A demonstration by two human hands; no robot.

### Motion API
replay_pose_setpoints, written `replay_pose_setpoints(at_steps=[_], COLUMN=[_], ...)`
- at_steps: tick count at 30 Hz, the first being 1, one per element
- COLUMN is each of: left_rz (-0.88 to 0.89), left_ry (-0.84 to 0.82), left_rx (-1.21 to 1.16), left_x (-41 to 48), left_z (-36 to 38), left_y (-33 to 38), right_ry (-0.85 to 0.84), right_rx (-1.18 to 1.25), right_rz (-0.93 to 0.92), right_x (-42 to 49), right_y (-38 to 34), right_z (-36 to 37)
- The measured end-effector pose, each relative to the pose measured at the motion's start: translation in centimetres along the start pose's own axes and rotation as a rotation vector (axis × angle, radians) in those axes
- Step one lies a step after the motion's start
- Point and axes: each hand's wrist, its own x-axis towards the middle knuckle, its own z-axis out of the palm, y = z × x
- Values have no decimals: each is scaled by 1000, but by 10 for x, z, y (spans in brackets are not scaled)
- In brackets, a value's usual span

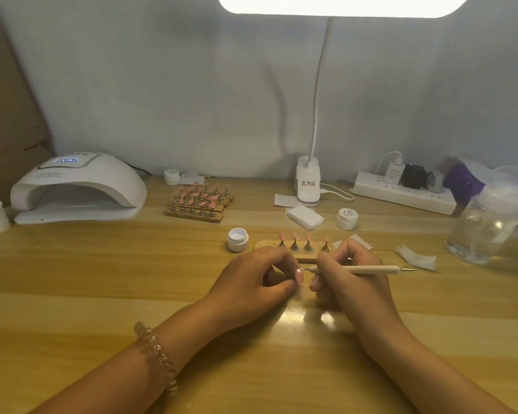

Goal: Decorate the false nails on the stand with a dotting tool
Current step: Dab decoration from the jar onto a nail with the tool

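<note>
Far to the left of the left hand and beyond it, a white nail lamp stands on the wooden bench. Beyond this hand is also a group of spare stands with pink nails. Nearer, just past its knuckles, is an open white pot. The left hand pinches one pink false nail between thumb and fingers, low over the bench. Just behind both hands is the wooden stand, with four pink nails on their holders. The right hand grips the dotting tool like a pen, almost level, and its left tip touches the held nail. Beyond the right hand is a closed white pot, and far to its right a clear glass jar.
</note>
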Motion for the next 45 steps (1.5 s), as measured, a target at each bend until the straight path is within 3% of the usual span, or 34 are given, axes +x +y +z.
replay_pose_setpoints(at_steps=[45], left_rz=[-47], left_ry=[-23], left_rx=[-27], left_x=[-1], left_z=[-3], left_y=[6], right_ry=[-15], right_rx=[-43], right_rz=[-7], right_x=[-1], right_y=[2], right_z=[1])
